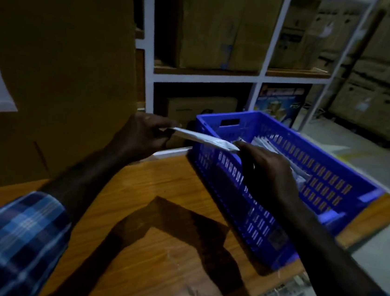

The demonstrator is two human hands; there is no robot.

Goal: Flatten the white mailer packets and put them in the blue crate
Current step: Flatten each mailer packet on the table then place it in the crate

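A white mailer packet is held edge-on above the near left corner of the blue crate. My left hand pinches its left end. My right hand holds its right end, with the fingers curled round it over the crate's rim. Inside the crate lie several more white packets, partly hidden behind my right hand. The crate stands on the wooden table.
A large cardboard box stands at the left, on the table's far side. White shelving with cardboard boxes rises behind the table. More stacked boxes fill the right background. The table's right edge runs just past the crate.
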